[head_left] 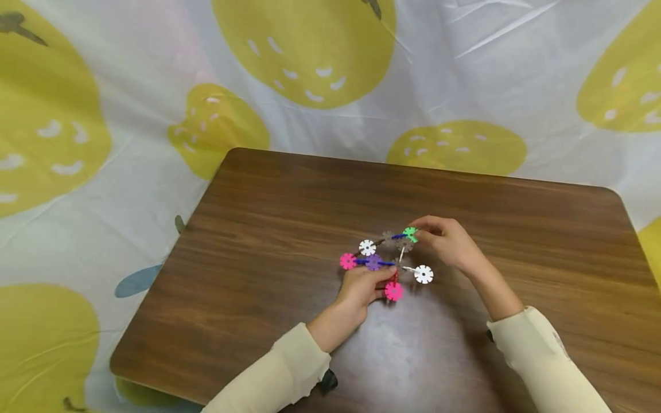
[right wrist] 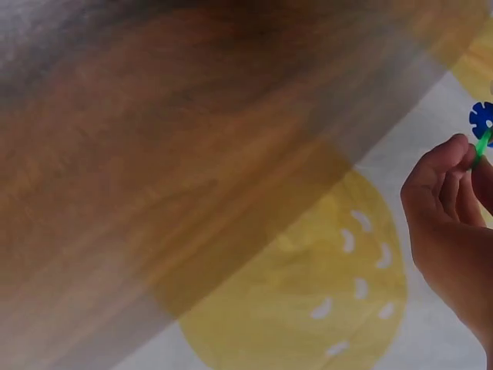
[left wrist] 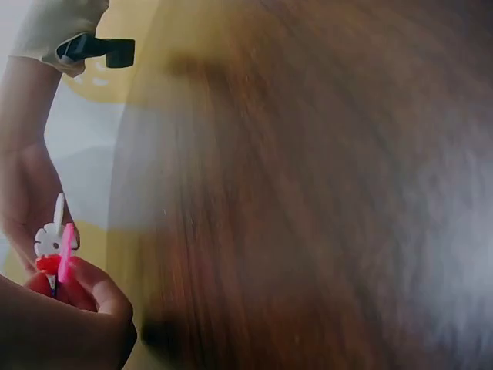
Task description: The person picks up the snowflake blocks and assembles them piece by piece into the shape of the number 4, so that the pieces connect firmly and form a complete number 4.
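Notched plastic discs slotted together form one open structure above the table. Its pieces include pink, purple, white and brown discs, with blue and red ones seen edge-on. My left hand grips the structure at its near side, thumb beside the purple and red discs. With thumb and fingertips my right hand pinches a green disc at the far right corner, where it meets a blue disc. The left wrist view shows a pink disc by the left fingers.
A brown wood-grain table with rounded corners lies under both hands. Behind and around it hangs a white cloth printed with yellow fruit shapes. A dark wrist device sits under the left sleeve.
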A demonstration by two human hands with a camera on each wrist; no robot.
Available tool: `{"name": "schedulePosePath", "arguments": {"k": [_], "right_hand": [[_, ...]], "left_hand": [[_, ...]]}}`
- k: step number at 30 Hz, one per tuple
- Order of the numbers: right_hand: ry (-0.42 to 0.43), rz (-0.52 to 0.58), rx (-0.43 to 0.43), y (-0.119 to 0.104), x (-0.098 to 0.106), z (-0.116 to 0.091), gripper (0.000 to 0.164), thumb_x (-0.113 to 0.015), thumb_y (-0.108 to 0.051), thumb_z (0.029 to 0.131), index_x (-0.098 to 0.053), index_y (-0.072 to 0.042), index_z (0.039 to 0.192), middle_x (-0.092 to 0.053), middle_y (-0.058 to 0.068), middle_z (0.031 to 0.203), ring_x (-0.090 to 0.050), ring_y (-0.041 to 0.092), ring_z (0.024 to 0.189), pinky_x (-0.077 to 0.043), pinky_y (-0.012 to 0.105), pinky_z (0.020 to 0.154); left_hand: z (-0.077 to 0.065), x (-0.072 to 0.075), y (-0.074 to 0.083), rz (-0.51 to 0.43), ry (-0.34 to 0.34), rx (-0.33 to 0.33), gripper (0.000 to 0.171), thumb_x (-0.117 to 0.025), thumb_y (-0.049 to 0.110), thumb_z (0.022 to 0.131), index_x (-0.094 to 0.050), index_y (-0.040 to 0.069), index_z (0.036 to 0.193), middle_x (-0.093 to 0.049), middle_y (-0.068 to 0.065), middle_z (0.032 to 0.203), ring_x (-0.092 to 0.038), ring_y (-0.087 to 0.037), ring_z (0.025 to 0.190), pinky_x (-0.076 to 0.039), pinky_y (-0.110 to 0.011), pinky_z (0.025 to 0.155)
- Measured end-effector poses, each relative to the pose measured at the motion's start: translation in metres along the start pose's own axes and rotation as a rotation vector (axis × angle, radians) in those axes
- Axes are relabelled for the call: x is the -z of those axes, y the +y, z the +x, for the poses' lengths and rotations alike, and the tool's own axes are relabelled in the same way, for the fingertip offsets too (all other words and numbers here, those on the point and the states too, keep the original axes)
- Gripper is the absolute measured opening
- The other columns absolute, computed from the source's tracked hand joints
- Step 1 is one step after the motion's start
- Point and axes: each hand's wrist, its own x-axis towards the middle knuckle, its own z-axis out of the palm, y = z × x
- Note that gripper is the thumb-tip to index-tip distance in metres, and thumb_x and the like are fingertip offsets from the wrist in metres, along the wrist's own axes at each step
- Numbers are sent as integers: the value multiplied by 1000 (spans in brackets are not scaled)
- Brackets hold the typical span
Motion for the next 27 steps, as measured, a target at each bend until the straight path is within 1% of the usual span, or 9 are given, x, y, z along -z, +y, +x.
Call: {"name": "schedulePosePath", "arguments": {"k": [3, 5, 9, 12, 15, 20, 22, 24, 27], "right_hand": [[-37, 45, -42, 3, -7, 1, 26, -60, -13, 104, -68, -2, 125, -72, 20, 101, -67, 21, 86, -58, 29, 73], [-58, 68, -62, 5, -12, 2, 27, -59, -12, 104, -68, -1, 126, -70, 20, 98, -66, 20, 82, -59, 31, 71], [-78, 72, -60, 7, -18, 3, 27, -59, -11, 104, -67, 2, 126, -69, 19, 93, -64, 19, 78, -58, 31, 68], [-84, 58, -59, 7, -21, 4, 27, -58, -10, 104, -67, 2, 126, -70, 19, 92, -64, 19, 77, -57, 30, 66], [-93, 51, -65, 9, -24, 4, 27, -58, -10, 104, -67, 3, 126, -71, 19, 92, -64, 19, 76, -56, 29, 65], [-101, 39, -73, 11, -29, 6, 25, -59, -9, 103, -68, 3, 123, -70, 15, 82, -63, 19, 73, -53, 26, 61], [-103, 31, -75, 11, -30, 6, 25, -59, -9, 102, -68, 3, 122, -69, 13, 78, -63, 19, 71, -52, 25, 59], [-105, 25, -80, 10, -30, 6, 25, -59, -8, 102, -68, 3, 122, -69, 12, 78, -63, 19, 71, -52, 24, 58], [-113, 15, -91, 10, -29, 7, 26, -58, -9, 103, -67, 3, 123, -71, 15, 83, -64, 19, 73, -54, 25, 61]], "left_hand": [[-3, 7, 2, 25, -13, 25, 28, -76, 6, 89, -72, -8, 113, -80, -11, 98, -73, -11, 80, -62, -29, 77], [-6, 11, 3, 43, -22, 35, 28, -75, 5, 90, -72, -8, 114, -79, -14, 103, -73, -12, 82, -62, -31, 81], [-11, 19, 5, 58, -42, 44, 29, -72, 3, 91, -70, -9, 117, -77, -20, 112, -74, -17, 89, -63, -35, 89], [-15, 24, 5, 34, -46, 62, 29, -70, 1, 92, -67, -11, 118, -74, -23, 118, -75, -24, 100, -61, -39, 97], [-21, 29, 5, 3, -50, 87, 28, -67, 1, 93, -65, -12, 119, -72, -26, 122, -73, -30, 112, -58, -41, 103], [-37, 36, 9, -44, -32, 95, 29, -66, 1, 95, -63, -11, 121, -70, -25, 125, -69, -31, 118, -53, -42, 110], [-45, 38, 11, -54, -23, 82, 36, -67, 2, 95, -58, -14, 126, -67, -26, 128, -67, -32, 120, -51, -42, 113], [-54, 39, 12, -46, -29, 55, 50, -66, 2, 95, -48, -17, 137, -61, -30, 138, -63, -34, 128, -48, -43, 116], [-66, 39, 10, 37, -40, 5, 68, -68, 4, 91, -36, -18, 147, -52, -32, 147, -57, -38, 134, -48, -43, 116]]}}
